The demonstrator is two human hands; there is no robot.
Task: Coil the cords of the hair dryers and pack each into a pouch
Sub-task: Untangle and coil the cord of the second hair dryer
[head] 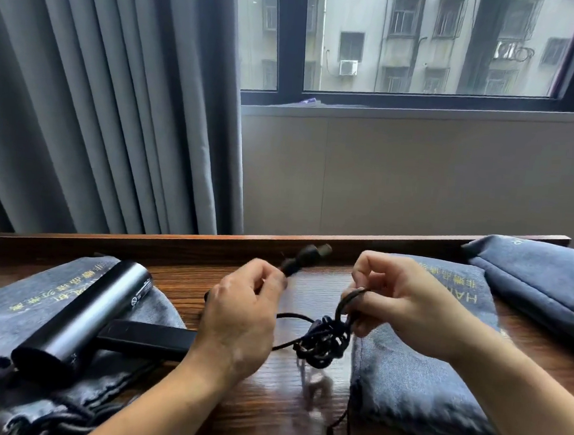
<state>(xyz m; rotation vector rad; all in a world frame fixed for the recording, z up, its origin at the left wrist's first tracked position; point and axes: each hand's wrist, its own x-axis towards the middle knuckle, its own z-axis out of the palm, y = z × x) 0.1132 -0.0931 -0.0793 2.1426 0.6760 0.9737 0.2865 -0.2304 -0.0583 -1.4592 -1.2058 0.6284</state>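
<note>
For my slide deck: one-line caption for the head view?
Left hand holds the plug, right hand the bundled cord; hair dryer rests on a pouch.

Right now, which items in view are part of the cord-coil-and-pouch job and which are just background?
In the job:
- hair dryer
- its black cord, plug in left hand, loop in right hand
- grey pouch under the dryer
- two filled pouches, right

Not in the job:
- curtain
- window

Grey curtain [99, 99] left of a window [412, 45], wooden table [264, 404] below, apartment building [396, 27] outside.
</note>
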